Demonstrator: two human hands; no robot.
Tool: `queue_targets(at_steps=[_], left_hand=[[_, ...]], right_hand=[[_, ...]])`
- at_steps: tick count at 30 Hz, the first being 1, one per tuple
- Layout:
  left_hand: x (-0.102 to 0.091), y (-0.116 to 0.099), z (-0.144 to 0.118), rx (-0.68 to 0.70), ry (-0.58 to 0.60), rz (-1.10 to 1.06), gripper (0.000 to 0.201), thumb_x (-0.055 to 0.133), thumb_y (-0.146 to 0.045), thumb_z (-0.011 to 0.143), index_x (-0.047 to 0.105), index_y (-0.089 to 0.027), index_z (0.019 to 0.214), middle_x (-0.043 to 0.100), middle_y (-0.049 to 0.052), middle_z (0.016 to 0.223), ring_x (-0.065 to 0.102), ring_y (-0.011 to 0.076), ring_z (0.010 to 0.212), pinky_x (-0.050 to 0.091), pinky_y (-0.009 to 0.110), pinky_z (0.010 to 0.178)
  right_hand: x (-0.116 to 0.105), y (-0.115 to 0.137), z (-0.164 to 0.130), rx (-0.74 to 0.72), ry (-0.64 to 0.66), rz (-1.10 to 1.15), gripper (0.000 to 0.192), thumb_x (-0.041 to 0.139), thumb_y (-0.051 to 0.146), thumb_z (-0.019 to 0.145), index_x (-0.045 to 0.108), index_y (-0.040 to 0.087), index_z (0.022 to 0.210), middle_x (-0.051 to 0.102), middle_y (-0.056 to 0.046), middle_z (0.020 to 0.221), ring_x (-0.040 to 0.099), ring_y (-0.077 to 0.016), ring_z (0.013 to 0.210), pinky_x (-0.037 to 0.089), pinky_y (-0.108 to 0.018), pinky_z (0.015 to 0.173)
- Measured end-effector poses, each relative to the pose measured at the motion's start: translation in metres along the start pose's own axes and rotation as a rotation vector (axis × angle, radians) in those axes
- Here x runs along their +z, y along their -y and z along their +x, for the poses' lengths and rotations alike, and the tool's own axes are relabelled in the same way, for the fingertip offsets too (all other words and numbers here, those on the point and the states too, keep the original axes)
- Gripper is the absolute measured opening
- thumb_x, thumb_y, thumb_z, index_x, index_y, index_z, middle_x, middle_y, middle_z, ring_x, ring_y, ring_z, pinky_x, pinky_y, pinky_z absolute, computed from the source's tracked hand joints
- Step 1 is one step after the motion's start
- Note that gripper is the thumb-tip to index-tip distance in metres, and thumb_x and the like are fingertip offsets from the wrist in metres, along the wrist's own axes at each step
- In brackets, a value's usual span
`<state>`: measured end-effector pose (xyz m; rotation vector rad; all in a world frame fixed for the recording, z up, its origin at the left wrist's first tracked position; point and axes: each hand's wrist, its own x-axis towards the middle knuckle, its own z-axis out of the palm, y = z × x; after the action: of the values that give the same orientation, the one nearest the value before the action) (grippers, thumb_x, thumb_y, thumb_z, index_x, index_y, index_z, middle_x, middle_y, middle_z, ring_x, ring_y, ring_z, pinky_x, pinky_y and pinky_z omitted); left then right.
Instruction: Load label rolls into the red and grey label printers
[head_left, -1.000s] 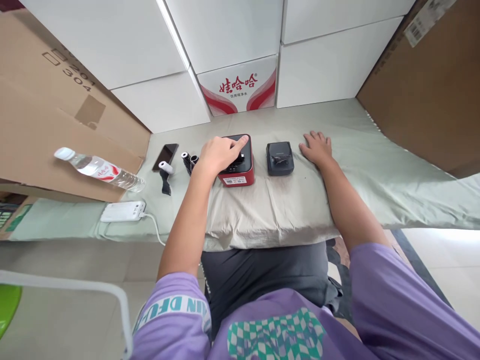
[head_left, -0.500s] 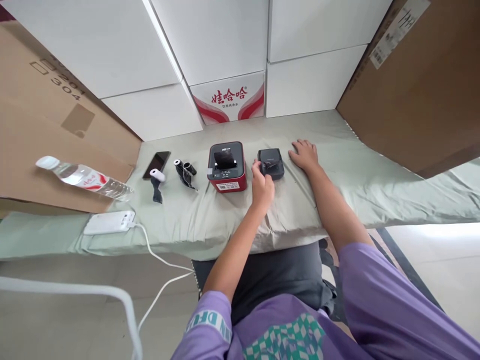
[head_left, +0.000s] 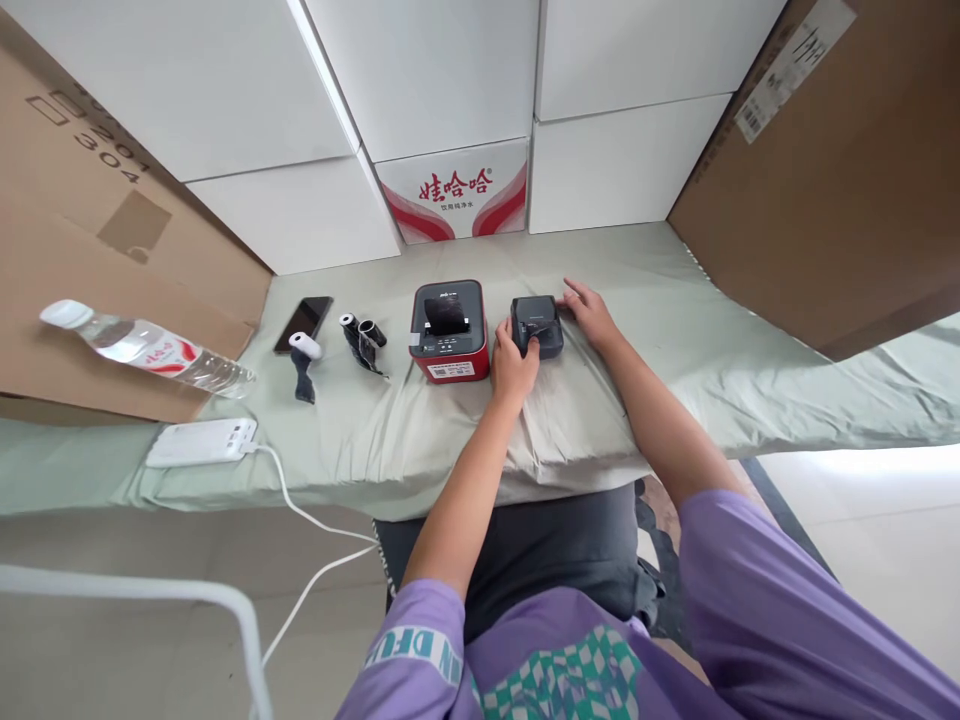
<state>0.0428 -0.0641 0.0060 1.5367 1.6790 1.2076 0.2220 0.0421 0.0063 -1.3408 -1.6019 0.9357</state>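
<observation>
A small dark grey label printer (head_left: 536, 312) lies on the cloth-covered surface, a dark strip showing at its front. My left hand (head_left: 514, 368) grips its left side, with the thumb bent over the front. At the printer's right, my right hand (head_left: 591, 316) has its fingers stretched out; a fingertip is at the side, and I cannot tell how firmly it touches. Close by on the left stands a bigger red and black printer (head_left: 450, 332), a black strip coming out of its top.
Further left lie two rolls of dark film (head_left: 363, 342), a white-cored roll (head_left: 305, 362), a phone (head_left: 304, 322), a white power bank (head_left: 202, 443) with a cable, and a water bottle (head_left: 150, 348). White boxes (head_left: 450, 80) line the back; cardboard boxes (head_left: 825, 200) flank both sides.
My right hand has lifted from the cloth and moved left to the small printer's right side. My left hand keeps its hold on the printer. The view has shifted slightly.
</observation>
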Motion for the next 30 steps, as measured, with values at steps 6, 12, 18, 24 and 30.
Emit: queue_targets(at_steps=[6, 12, 18, 24, 30], left_hand=[[0.001, 0.005, 0.002, 0.059, -0.012, 0.066, 0.060, 0.063, -0.035, 0.102, 0.041, -0.017, 0.154, 0.049, 0.019, 0.167, 0.045, 0.0297, 0.157, 0.039, 0.043, 0.128], [-0.001, 0.005, 0.004, 0.060, 0.016, 0.151, 0.063, 0.061, -0.040, 0.104, 0.042, -0.009, 0.155, 0.052, 0.024, 0.163, 0.045, 0.0321, 0.155, 0.038, 0.041, 0.127], [-0.007, -0.006, 0.003, -0.002, 0.056, 0.310, 0.055, 0.052, -0.040, 0.108, 0.049, -0.007, 0.153, 0.068, 0.026, 0.140, 0.055, 0.0373, 0.142, 0.046, 0.046, 0.115], [-0.007, -0.004, 0.001, 0.014, 0.025, 0.326, 0.054, 0.049, -0.042, 0.109, 0.050, -0.009, 0.152, 0.070, 0.024, 0.137, 0.054, 0.0356, 0.143, 0.044, 0.044, 0.115], [-0.003, 0.000, 0.004, 0.024, 0.025, 0.338, 0.054, 0.047, -0.041, 0.109, 0.050, -0.008, 0.152, 0.072, 0.024, 0.137, 0.055, 0.0379, 0.140, 0.044, 0.046, 0.114]], right_hand=[[0.001, 0.006, -0.002, 0.021, -0.029, 0.008, 0.112, 0.038, 0.098, 0.083, 0.057, 0.014, 0.155, 0.080, -0.017, 0.125, 0.066, -0.0365, 0.137, 0.046, -0.051, 0.123], [-0.001, 0.004, 0.002, 0.037, -0.006, 0.026, 0.103, 0.044, 0.092, 0.086, 0.058, 0.016, 0.154, 0.082, -0.013, 0.119, 0.069, -0.0356, 0.131, 0.047, -0.051, 0.122], [0.000, 0.000, 0.004, 0.022, -0.040, 0.034, 0.093, 0.048, 0.090, 0.082, 0.070, 0.016, 0.134, 0.083, -0.015, 0.116, 0.069, -0.0339, 0.129, 0.048, -0.049, 0.121], [0.001, 0.000, -0.002, 0.028, -0.035, 0.040, 0.088, 0.055, 0.085, 0.081, 0.066, 0.019, 0.138, 0.081, -0.015, 0.123, 0.072, -0.0329, 0.127, 0.049, -0.051, 0.119], [0.004, 0.003, -0.001, 0.062, -0.059, 0.042, 0.081, 0.055, 0.086, 0.080, 0.071, 0.021, 0.125, 0.080, -0.015, 0.125, 0.071, -0.0335, 0.127, 0.050, -0.053, 0.119]])
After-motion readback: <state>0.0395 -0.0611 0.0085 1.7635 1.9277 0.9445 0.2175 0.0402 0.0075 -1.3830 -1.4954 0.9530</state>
